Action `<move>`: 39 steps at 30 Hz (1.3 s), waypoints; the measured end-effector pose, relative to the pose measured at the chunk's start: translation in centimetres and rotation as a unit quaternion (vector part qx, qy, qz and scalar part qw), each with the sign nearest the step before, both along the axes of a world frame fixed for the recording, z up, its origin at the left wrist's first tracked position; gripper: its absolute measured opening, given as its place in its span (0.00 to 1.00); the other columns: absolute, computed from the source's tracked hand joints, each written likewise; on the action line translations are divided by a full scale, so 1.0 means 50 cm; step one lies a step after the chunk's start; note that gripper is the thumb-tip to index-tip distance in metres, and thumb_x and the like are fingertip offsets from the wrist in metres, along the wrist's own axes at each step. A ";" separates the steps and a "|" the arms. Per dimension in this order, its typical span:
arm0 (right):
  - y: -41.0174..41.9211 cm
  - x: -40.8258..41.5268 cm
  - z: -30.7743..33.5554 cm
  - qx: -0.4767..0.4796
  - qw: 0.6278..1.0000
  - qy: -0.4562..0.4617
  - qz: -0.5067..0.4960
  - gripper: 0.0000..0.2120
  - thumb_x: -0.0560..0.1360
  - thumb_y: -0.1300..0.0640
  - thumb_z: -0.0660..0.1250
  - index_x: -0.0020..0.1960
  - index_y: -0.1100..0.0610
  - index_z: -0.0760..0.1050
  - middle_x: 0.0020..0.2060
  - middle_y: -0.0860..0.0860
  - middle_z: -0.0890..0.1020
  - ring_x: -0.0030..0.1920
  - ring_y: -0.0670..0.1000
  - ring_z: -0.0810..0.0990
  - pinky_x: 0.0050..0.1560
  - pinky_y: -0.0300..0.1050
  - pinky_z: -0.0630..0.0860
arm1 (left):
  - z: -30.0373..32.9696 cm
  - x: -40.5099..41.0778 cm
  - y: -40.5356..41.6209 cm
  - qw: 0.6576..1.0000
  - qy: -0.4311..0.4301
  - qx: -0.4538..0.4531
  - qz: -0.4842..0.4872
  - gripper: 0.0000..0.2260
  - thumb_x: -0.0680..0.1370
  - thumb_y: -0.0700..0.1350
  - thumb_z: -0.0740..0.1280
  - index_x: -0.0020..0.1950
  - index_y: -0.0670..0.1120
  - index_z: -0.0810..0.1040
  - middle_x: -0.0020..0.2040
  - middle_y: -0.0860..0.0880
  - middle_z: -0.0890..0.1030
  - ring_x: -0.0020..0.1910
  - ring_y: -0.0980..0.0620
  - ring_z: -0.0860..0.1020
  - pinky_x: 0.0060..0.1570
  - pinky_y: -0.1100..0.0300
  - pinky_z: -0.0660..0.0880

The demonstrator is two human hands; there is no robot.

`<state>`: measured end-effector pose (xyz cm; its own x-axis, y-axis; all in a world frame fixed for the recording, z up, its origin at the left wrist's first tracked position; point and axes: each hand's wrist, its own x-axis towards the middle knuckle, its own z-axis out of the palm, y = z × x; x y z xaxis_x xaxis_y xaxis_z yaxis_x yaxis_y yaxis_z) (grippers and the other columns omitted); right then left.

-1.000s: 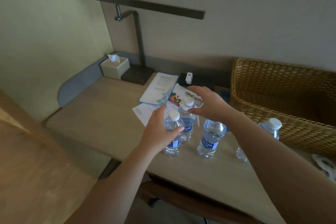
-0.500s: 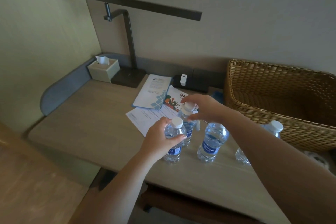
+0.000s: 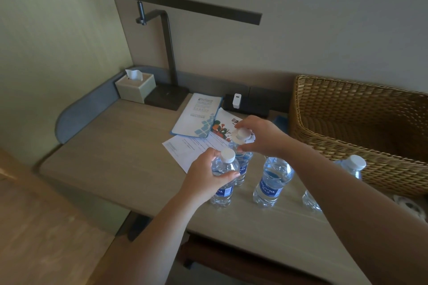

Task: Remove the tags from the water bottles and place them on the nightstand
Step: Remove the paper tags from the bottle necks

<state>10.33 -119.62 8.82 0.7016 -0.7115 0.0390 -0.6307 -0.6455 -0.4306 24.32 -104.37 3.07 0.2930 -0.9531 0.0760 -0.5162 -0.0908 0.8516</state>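
Fingers (image 3: pixel 228 174) of the left hand (image 3: pixel 203 180) are clamped on the front bottle (image 3: pixel 224 178); right hand (image 3: pixel 261 135) fingers are closed around the rear bottle's cap (image 3: pixel 243 133), both upright on the bench (image 3: pixel 115 157). Any tag is hidden. Full, slick plastic is judged heavy; the neck is best gripped

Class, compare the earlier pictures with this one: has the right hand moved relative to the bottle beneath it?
Yes. The right hand has drawn back toward the basket, uncovering the bottle cap it hid before.

Dim, soft, even room light with faint shadows, slightly soft focus, and wide-angle bending toward the edges.
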 end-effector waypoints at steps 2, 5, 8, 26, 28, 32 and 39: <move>0.002 -0.001 0.004 -0.003 1.000 -0.001 -0.003 0.29 0.66 0.49 0.77 0.64 0.50 0.72 0.60 0.48 0.75 0.54 0.45 0.69 0.52 0.38 0.67 | 0.000 0.000 0.001 1.000 0.000 -0.001 -0.002 0.17 0.65 0.62 0.74 0.45 0.61 0.69 0.53 0.62 0.77 0.56 0.64 0.74 0.51 0.66 0.69; 0.005 -0.002 0.017 -0.010 1.000 -0.005 -0.008 0.29 0.67 0.48 0.76 0.65 0.50 0.71 0.60 0.48 0.74 0.54 0.45 0.70 0.50 0.36 0.68 | 0.001 -0.001 0.002 1.000 -0.004 -0.004 -0.004 0.16 0.65 0.61 0.74 0.45 0.61 0.70 0.52 0.63 0.77 0.55 0.67 0.73 0.51 0.67 0.68; 0.008 -0.003 0.033 -0.024 1.000 -0.009 -0.009 0.29 0.68 0.48 0.75 0.66 0.50 0.71 0.60 0.48 0.73 0.52 0.44 0.71 0.44 0.30 0.66 | 0.003 -0.001 0.001 1.000 -0.012 0.002 -0.006 0.17 0.66 0.61 0.74 0.49 0.61 0.70 0.53 0.62 0.77 0.56 0.64 0.74 0.50 0.69 0.68; 0.085 -0.263 0.214 -0.087 0.935 -0.232 -0.253 0.25 0.67 0.46 0.75 0.61 0.50 0.75 0.50 0.45 0.77 0.47 0.43 0.76 0.43 0.27 0.70 | 0.188 -0.169 -0.092 0.958 -0.142 -0.194 -0.154 0.30 0.73 0.58 0.68 0.72 0.49 0.65 0.69 0.51 0.69 0.67 0.54 0.66 0.61 0.61 0.66; 0.102 -0.326 0.216 -0.077 0.916 -0.262 -0.295 0.24 0.66 0.47 0.76 0.60 0.50 0.76 0.48 0.46 0.79 0.45 0.43 0.78 0.42 0.27 0.72 | 0.190 -0.224 -0.103 0.949 -0.143 -0.208 -0.187 0.29 0.74 0.55 0.69 0.71 0.47 0.66 0.68 0.49 0.70 0.66 0.52 0.68 0.64 0.56 0.69; 0.130 -0.452 0.180 -0.057 0.875 -0.296 -0.379 0.23 0.66 0.45 0.75 0.59 0.48 0.76 0.46 0.43 0.81 0.45 0.41 0.79 0.42 0.32 0.73 | 0.161 -0.334 -0.120 0.938 -0.143 -0.217 -0.228 0.28 0.74 0.53 0.70 0.70 0.46 0.67 0.67 0.49 0.71 0.66 0.52 0.68 0.65 0.59 0.65; 0.121 -0.633 0.032 0.002 0.849 -0.272 -0.453 0.13 0.66 0.46 0.75 0.48 0.43 0.77 0.39 0.41 0.78 0.39 0.36 0.76 0.36 0.30 0.67 | 0.086 -0.468 -0.173 0.938 -0.197 -0.182 -0.218 0.34 0.72 0.51 0.72 0.73 0.39 0.65 0.69 0.41 0.70 0.68 0.44 0.68 0.66 0.48 0.68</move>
<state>-21.34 -113.56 10.44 -0.2546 -0.9504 0.1787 -0.5751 0.0002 -0.8181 0.89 -113.01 7.36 -0.2378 -0.8659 0.4401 -0.7179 0.4618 0.5209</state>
